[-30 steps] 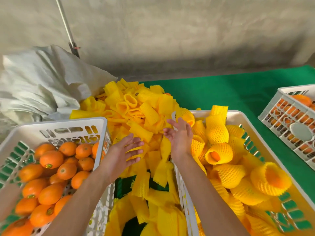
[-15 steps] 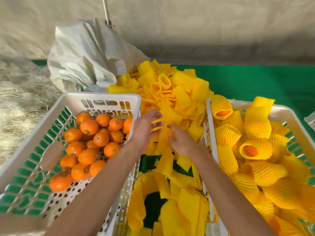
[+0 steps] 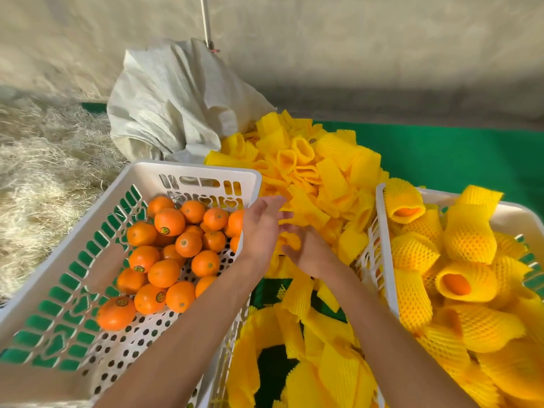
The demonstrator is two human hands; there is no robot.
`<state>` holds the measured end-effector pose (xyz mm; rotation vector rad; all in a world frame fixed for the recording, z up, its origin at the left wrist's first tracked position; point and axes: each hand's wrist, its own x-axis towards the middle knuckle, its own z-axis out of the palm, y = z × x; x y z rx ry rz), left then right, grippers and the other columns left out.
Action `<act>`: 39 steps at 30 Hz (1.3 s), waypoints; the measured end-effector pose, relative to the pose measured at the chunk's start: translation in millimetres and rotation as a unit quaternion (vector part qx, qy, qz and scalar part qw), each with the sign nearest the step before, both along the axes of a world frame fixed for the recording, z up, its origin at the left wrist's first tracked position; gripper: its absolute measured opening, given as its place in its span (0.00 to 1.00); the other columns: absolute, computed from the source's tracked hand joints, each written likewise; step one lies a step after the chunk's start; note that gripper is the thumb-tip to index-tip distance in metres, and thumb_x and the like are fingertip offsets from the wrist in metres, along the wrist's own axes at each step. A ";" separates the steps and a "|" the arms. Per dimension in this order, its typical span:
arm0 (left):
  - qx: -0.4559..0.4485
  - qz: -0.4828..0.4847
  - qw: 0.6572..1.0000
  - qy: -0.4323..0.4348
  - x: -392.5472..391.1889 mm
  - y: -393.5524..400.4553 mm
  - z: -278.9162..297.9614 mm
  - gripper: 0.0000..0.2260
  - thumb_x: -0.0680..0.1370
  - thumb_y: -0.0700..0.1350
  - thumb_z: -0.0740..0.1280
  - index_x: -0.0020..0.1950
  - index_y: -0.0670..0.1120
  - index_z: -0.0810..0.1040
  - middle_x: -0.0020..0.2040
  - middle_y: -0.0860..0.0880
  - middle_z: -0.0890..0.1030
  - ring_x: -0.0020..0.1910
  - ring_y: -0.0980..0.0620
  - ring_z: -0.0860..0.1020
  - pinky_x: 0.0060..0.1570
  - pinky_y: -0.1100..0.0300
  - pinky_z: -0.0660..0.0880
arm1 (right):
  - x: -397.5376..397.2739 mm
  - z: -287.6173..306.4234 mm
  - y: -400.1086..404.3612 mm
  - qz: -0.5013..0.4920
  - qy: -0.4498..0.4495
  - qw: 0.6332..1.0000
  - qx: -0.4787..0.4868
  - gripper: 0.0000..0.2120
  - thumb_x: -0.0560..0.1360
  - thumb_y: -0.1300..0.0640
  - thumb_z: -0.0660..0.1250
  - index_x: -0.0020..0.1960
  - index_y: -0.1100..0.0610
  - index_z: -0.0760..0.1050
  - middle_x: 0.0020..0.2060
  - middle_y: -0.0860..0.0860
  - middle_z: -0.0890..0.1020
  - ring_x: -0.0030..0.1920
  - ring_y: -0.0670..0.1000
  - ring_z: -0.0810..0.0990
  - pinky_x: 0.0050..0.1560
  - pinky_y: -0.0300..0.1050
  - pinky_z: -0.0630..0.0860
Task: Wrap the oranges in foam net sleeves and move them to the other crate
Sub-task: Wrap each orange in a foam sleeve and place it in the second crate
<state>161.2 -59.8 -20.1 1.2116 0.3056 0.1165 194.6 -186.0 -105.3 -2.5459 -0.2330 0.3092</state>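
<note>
Several bare oranges (image 3: 169, 222) lie in the white crate (image 3: 188, 169) on the left. The white crate (image 3: 380, 207) on the right holds several oranges wrapped in yellow foam net sleeves (image 3: 468, 245). Between the crates lies a heap of loose yellow sleeves (image 3: 326, 172). My left hand (image 3: 260, 231) hovers at the heap's near edge beside the left crate's corner, fingers straight and touching the sleeves. Just to its right, my right hand (image 3: 313, 254) has its fingers and thumb curled around one yellow sleeve (image 3: 290, 241) from the heap.
A crumpled white woven sack (image 3: 176, 107) stands behind the left crate. Dry straw (image 3: 44, 172) covers the ground at far left. Green cloth (image 3: 456, 154) covers the table behind the right crate. A thin metal pole (image 3: 206, 22) rises by the wall.
My view swung left and down. My right hand drew back from the right crate's rim to the sleeve heap and closed on a sleeve. My left hand stayed at the heap's edge.
</note>
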 end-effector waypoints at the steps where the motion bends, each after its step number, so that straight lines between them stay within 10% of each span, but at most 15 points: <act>1: 0.043 0.008 0.998 -0.045 -1.0 -0.8 -0.6 0.06 0.83 0.42 0.68 0.54 0.40 0.81 0.53 0.45 0.84 0.46 0.47 0.83 0.38 0.52 0.82 | 2.0 0.9 1.5 -0.023 -0.006 0.999 0.046 0.21 0.80 0.47 0.68 0.71 0.51 0.73 0.66 0.55 0.74 0.57 0.55 0.78 0.59 0.49 0.76; 8: 0.283 0.108 0.935 -0.187 12.2 51.4 -3.9 0.07 0.85 0.48 0.65 0.55 0.45 0.80 0.51 0.48 0.83 0.51 0.50 0.82 0.49 0.57 0.80 | 6.7 20.7 -3.4 -0.122 -0.155 0.966 0.165 0.05 0.76 0.46 0.74 0.47 0.45 0.78 0.50 0.44 0.78 0.41 0.42 0.77 0.42 0.41 0.74; 11: 0.500 0.078 0.862 -0.034 18.3 91.4 -38.5 0.10 0.85 0.46 0.63 0.62 0.44 0.77 0.60 0.43 0.78 0.59 0.43 0.77 0.57 0.45 0.76 | 4.5 25.5 -4.1 -0.133 -0.161 0.956 0.204 0.09 0.75 0.48 0.75 0.44 0.43 0.73 0.44 0.40 0.79 0.41 0.42 0.77 0.38 0.40 0.72; 13: 0.636 0.003 0.756 0.155 13.9 106.1 -63.3 0.16 0.83 0.47 0.63 0.70 0.44 0.72 0.69 0.40 0.72 0.69 0.37 0.68 0.66 0.40 0.69 | 2.3 26.1 -2.7 -0.126 -0.153 0.960 0.197 0.10 0.76 0.48 0.74 0.47 0.45 0.73 0.43 0.40 0.78 0.41 0.43 0.77 0.40 0.46 0.76; 16: 0.673 -0.063 0.681 0.282 3.2 117.6 -81.3 0.23 0.81 0.46 0.66 0.75 0.46 0.65 0.76 0.40 0.62 0.77 0.35 0.57 0.73 0.37 0.62 | -1.4 26.7 -1.0 -0.123 -0.131 0.966 0.187 0.15 0.77 0.48 0.73 0.60 0.49 0.73 0.44 0.39 0.77 0.44 0.45 0.78 0.45 0.53 0.80; 27: 0.621 0.007 0.764 0.176 -1.9 123.5 -63.3 0.20 0.81 0.33 0.62 0.72 0.44 0.74 0.75 0.39 0.66 0.71 0.32 0.64 0.65 0.43 0.70 | -11.0 38.3 -4.6 -0.140 -0.166 0.952 0.215 0.11 0.77 0.46 0.72 0.53 0.51 0.79 0.48 0.45 0.82 0.53 0.46 0.79 0.54 0.51 0.79; 34: 0.586 0.137 0.782 -0.160 0.1 76.7 5.9 0.13 0.85 0.43 0.64 0.69 0.50 0.79 0.72 0.39 0.69 0.69 0.37 0.69 0.65 0.45 0.70 | -17.9 68.1 -20.3 -0.193 -0.216 0.895 0.338 0.09 0.76 0.49 0.74 0.52 0.48 0.75 0.47 0.40 0.80 0.49 0.39 0.79 0.45 0.34 0.77; 39: 0.389 0.040 0.895 -0.214 -15.6 15.9 13.4 0.12 0.86 0.45 0.63 0.66 0.57 0.80 0.73 0.50 0.65 0.74 0.57 0.65 0.63 0.59 0.75 | -32.3 86.8 -35.5 -0.163 -0.242 0.901 0.321 0.10 0.78 0.49 0.71 0.56 0.42 0.71 0.46 0.40 0.80 0.38 0.47 0.79 0.34 0.49 0.79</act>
